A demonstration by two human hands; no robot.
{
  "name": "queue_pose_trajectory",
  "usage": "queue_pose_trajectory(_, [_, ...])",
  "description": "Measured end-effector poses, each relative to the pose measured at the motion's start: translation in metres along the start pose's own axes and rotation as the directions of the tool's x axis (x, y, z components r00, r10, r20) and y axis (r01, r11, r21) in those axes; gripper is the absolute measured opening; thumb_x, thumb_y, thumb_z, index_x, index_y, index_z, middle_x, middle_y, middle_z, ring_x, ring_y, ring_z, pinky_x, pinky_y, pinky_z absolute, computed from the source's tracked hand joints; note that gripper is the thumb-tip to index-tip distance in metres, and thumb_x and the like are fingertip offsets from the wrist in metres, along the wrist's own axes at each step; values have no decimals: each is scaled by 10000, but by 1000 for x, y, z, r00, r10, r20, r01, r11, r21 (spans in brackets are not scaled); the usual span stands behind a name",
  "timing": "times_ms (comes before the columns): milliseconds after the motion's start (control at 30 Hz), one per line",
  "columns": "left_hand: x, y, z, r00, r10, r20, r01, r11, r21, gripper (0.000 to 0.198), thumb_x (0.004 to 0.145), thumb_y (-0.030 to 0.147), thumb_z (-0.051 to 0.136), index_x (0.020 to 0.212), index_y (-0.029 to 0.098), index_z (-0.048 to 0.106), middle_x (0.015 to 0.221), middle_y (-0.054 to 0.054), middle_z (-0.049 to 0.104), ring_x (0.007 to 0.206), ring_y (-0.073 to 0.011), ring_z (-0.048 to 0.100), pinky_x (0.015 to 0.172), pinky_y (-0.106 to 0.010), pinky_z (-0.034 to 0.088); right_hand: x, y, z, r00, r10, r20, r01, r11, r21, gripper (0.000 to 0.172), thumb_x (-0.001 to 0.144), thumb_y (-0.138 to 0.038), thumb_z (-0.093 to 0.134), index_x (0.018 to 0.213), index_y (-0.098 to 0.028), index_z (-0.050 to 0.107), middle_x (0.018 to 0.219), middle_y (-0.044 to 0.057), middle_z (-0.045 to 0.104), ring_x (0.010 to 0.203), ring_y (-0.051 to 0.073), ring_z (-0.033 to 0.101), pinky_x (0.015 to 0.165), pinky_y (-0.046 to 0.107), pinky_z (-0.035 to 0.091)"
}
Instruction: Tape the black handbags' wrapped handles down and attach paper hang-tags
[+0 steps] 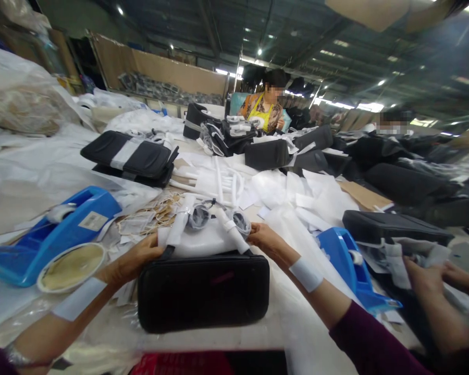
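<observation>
A black bag [203, 291] stands in front of me on the white table, its handles wrapped in white paper [230, 232]. My left hand [135, 258] curls round the bag's top left corner by the left handle. My right hand [263, 239] pinches the wrapped right handle at the bag's top right. White wrapping material [203, 242] bulges out of the bag's top between my hands. A strip of white tape sits on each of my wrists.
A blue tape dispenser [62, 229] and a round dish [72, 266] lie to the left. Another blue dispenser [352, 265] lies to the right, beside a co-worker's hands [433, 278] on a black bag. Black bags, white paper and seated people fill the far table.
</observation>
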State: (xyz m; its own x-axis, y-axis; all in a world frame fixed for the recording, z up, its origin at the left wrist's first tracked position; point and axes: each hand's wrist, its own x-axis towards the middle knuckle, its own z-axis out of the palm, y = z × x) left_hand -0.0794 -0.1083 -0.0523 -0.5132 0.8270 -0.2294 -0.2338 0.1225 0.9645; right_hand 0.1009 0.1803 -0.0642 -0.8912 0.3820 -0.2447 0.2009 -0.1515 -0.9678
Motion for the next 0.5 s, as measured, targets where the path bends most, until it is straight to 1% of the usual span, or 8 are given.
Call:
queue_pose_trajectory(67, [2, -4, 3, 1000, -9, -7, 9, 1000, -10, 436, 618, 215, 767, 1047, 200, 695, 829, -22, 734, 743, -210, 682, 728, -277, 567, -7, 7, -1, 999, 16, 37, -15, 999, -39, 154, 498, -123, 643, 651, -148, 648, 621, -25, 628, 585, 109, 510, 587, 225, 379])
queue_pose_trajectory(167, [6, -10, 2, 998, -67, -5, 67, 997, -35, 387, 573, 194, 806, 950, 189, 718, 734, -5, 715, 652, -173, 659, 625, -231, 545, -27, 12, -2, 996, 47, 82, -36, 992, -124, 62, 527, -167, 672, 562, -143, 628, 539, -31, 591, 571, 127, 525, 619, 252, 415])
queue_pose_trajectory(233, [8, -13, 0, 995, -94, 12, 95, 995, -30, 340, 563, 204, 819, 890, 177, 731, 713, -10, 711, 635, -163, 651, 604, -218, 532, -40, 8, -3, 990, 26, 142, -2, 986, -167, 85, 563, -203, 692, 554, -144, 631, 519, -34, 577, 568, 132, 532, 652, 270, 437])
queue_pose_trajectory(300, [8, -14, -2, 994, -103, 26, 104, 994, -32, 302, 561, 232, 822, 844, 168, 741, 712, -23, 716, 631, -163, 650, 595, -215, 525, -52, -2, -5, 973, -16, 231, 56, 984, -167, 85, 600, -218, 706, 628, -149, 666, 580, -28, 613, 630, 147, 572, 733, 288, 460])
queue_pose_trajectory(367, [7, -12, -2, 994, -103, 19, 104, 994, -40, 279, 546, 247, 821, 803, 165, 747, 690, -29, 715, 593, -160, 639, 560, -215, 511, -60, -14, -6, 951, -36, 307, 81, 988, -134, 146, 634, -207, 698, 774, -164, 701, 709, -11, 667, 757, 172, 615, 814, 300, 464])
queue_pose_trajectory(433, [4, -9, 0, 995, -97, 1, 97, 994, -43, 262, 528, 236, 814, 772, 166, 752, 656, -29, 710, 560, -166, 629, 531, -227, 504, -67, -24, -5, 939, -51, 340, 88, 991, -96, 229, 658, -193, 669, 883, -179, 705, 814, 8, 691, 854, 194, 626, 847, 308, 467])
queue_pose_trajectory(500, [2, -7, 4, 997, -81, -15, 80, 996, -33, 253, 513, 210, 801, 758, 165, 755, 634, -28, 708, 554, -185, 633, 528, -251, 512, -72, -29, -2, 943, -48, 330, 80, 993, -85, 257, 673, -192, 637, 920, -182, 706, 847, 24, 697, 880, 210, 628, 853, 324, 478])
